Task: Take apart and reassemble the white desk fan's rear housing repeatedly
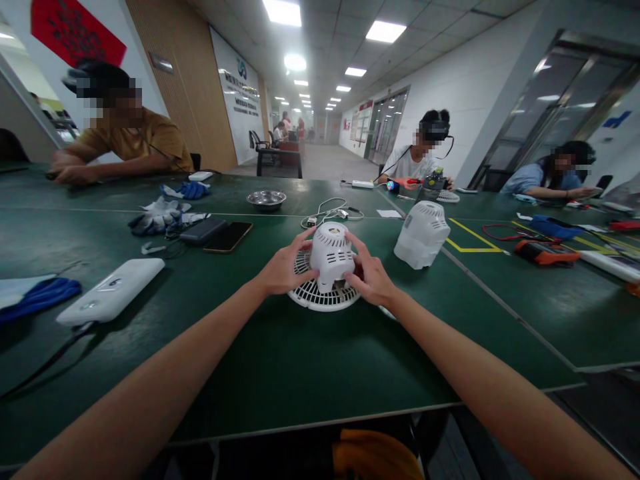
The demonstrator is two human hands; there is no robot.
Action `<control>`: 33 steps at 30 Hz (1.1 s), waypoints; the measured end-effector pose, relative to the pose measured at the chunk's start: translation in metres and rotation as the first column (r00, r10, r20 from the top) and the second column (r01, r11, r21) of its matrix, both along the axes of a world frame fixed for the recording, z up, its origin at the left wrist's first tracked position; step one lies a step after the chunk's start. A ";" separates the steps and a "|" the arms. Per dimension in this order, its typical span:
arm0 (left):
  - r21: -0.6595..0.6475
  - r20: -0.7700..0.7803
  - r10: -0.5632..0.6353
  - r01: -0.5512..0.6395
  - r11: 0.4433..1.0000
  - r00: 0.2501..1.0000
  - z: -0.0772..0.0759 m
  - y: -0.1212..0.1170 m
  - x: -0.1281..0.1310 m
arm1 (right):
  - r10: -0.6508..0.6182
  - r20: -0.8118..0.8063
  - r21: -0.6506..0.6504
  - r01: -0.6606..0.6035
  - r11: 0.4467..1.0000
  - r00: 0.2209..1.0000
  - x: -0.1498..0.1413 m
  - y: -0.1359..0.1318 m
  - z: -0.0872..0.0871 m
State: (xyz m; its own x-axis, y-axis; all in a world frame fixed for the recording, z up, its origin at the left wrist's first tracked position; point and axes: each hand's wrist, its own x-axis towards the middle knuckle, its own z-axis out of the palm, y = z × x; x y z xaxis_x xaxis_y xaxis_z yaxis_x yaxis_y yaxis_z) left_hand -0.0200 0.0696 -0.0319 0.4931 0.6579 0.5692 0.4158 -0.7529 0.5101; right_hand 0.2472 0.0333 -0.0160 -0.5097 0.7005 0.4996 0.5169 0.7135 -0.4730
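Observation:
A small white fan (330, 257) lies face down on the green table (280, 360), its round grille flat on the surface and its vented motor housing pointing up. My left hand (284, 268) grips the left side of the housing, fingers curled round it. My right hand (369, 272) holds the right side, thumb and fingers pressed against it. A second white fan housing (423, 233) stands a little to the right, apart from both hands.
A white power bank (113, 291) and blue gloves (37, 297) lie at left. A black phone (229, 237), more gloves (160, 215), a metal bowl (267, 199) and a white cable (333, 212) sit further back. Three other people sit at the table's far side and right.

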 end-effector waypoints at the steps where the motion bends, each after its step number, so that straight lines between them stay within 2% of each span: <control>1: 0.007 0.011 -0.046 0.046 0.999 0.999 -0.001 -0.001 0.002 | 0.022 -0.007 -0.018 -0.022 1.000 1.000 -0.001 -0.001 0.000; 4: 0.058 0.035 -0.104 0.102 0.993 0.994 -0.002 -0.004 0.009 | 0.046 -0.022 -0.055 -0.047 0.997 0.999 -0.003 -0.001 0.001; 11: 0.157 -0.017 -0.038 0.040 0.987 0.999 0.010 -0.010 0.017 | 0.050 -0.032 -0.101 -0.053 0.993 0.998 -0.003 0.001 0.003; 18: 0.153 -0.044 -0.005 0.012 0.988 0.999 0.008 -0.009 0.015 | 0.054 -0.050 -0.145 -0.061 0.988 0.997 -0.004 0.000 0.007; 28: 0.141 -0.109 -0.087 0.102 0.985 0.990 0.007 0.003 0.007 | 0.082 -0.034 -0.183 -0.086 0.979 0.996 -0.002 0.001 0.012; 33: 0.142 -0.131 -0.052 0.071 0.987 0.990 0.008 0.001 0.008 | 0.108 -0.022 -0.184 -0.110 0.977 0.994 0.000 0.002 0.012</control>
